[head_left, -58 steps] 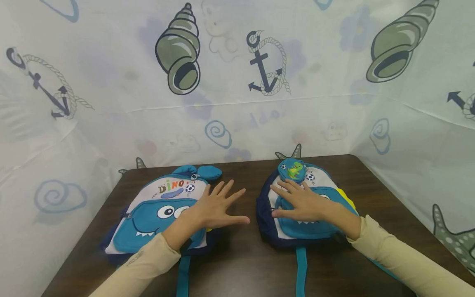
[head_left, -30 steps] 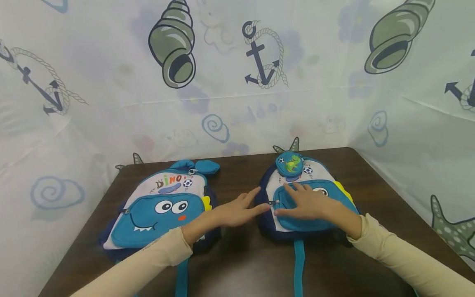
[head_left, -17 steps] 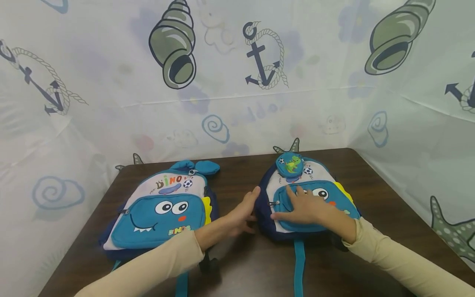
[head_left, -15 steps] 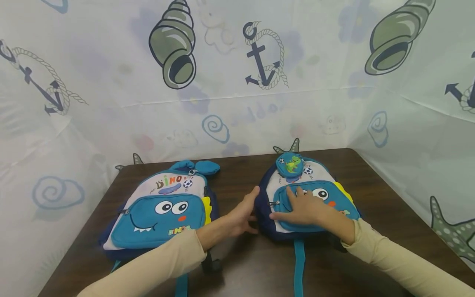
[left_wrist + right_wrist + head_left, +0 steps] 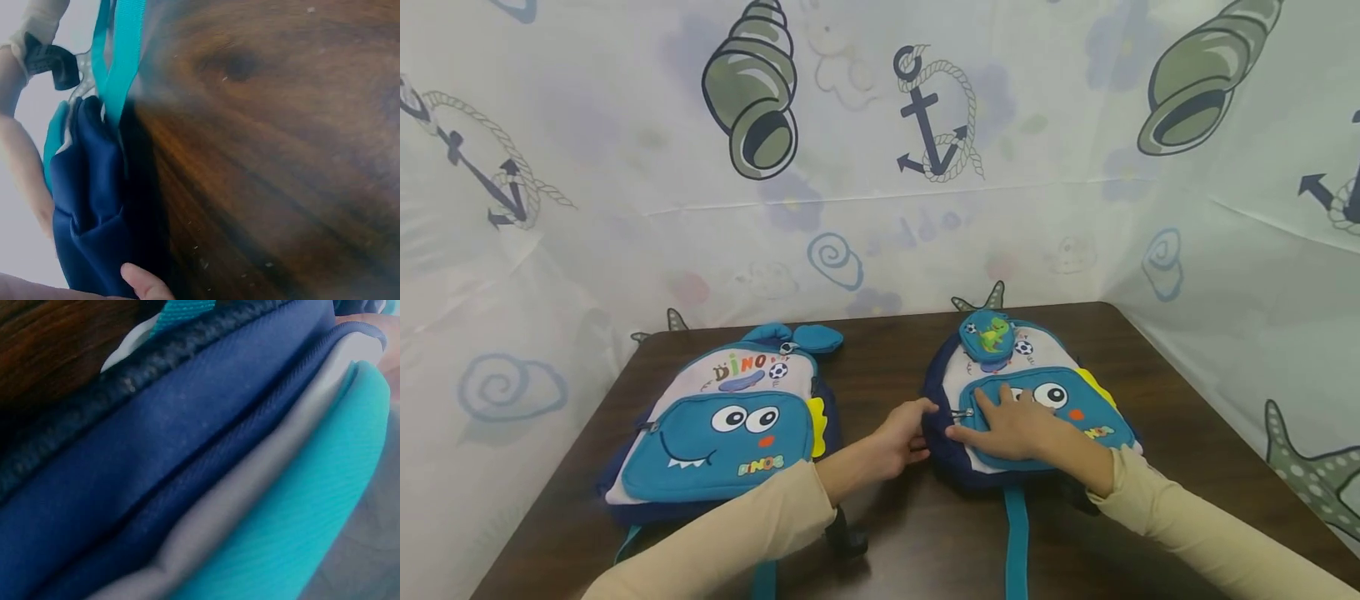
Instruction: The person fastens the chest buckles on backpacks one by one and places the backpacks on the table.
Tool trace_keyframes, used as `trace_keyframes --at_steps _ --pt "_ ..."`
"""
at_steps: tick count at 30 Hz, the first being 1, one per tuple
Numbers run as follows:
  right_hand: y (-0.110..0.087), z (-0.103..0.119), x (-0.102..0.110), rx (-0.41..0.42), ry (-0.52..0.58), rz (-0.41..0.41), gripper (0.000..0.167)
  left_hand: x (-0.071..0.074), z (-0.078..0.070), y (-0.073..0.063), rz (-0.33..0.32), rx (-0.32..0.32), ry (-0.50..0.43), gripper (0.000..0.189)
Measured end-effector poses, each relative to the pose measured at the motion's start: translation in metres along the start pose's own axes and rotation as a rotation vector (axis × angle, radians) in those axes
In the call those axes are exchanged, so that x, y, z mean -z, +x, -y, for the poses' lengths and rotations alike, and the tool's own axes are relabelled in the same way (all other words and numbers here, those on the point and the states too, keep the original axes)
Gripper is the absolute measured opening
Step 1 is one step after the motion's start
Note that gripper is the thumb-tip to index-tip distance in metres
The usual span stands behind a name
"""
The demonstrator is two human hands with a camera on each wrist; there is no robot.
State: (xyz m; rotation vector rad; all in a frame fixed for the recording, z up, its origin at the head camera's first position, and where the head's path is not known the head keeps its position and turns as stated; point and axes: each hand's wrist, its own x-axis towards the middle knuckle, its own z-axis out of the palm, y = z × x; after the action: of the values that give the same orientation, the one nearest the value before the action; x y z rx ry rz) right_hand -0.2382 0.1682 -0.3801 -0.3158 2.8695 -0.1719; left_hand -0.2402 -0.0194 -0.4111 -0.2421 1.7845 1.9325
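Two matching children's backpacks with a dinosaur face lie on the dark wood table. My left hand (image 5: 895, 437) is at the navy side of the right backpack (image 5: 1075, 400), beside its zipper pull (image 5: 962, 413). In the left wrist view, its digits lie on both faces of that navy side, gripping it, with one fingertip (image 5: 147, 281) toward the table. Fingers spread, my right hand (image 5: 1018, 425) rests flat on the teal front pocket, covering part of the printed face. In the right wrist view the bag's navy and teal layers (image 5: 287, 506) fill most of the picture.
The left backpack (image 5: 722, 442) lies face up, untouched, its round teal pouch (image 5: 817, 338) by the top. A teal strap (image 5: 1017, 542) runs toward the table's front edge. White printed cloth (image 5: 865, 150) hangs behind and at both sides of the table (image 5: 880, 350).
My left hand has moved from over the left backpack to the right one's navy side. My right hand has settled onto the pocket. The right backpack has shifted slightly right.
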Motion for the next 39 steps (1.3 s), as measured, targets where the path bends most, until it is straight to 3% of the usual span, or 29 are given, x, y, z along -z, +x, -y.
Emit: trace_keyframes --at_steps 2,8,18,39 --pt "0.000 -0.001 -0.001 -0.006 0.002 0.007 0.102 -0.002 0.003 0.000 0.002 -0.034 -0.003 0.050" --pt "-0.001 -0.002 0.001 0.001 0.037 0.018 0.103 -0.004 0.008 -0.004 0.074 -0.129 -0.157 0.061" --pt "-0.002 -0.004 0.017 0.036 0.165 0.052 0.103 -0.003 -0.003 -0.008 0.071 -0.320 -0.011 0.062" --pt "-0.013 -0.002 0.052 0.147 0.321 0.159 0.096 -0.009 -0.033 -0.033 0.064 -0.565 0.112 0.064"
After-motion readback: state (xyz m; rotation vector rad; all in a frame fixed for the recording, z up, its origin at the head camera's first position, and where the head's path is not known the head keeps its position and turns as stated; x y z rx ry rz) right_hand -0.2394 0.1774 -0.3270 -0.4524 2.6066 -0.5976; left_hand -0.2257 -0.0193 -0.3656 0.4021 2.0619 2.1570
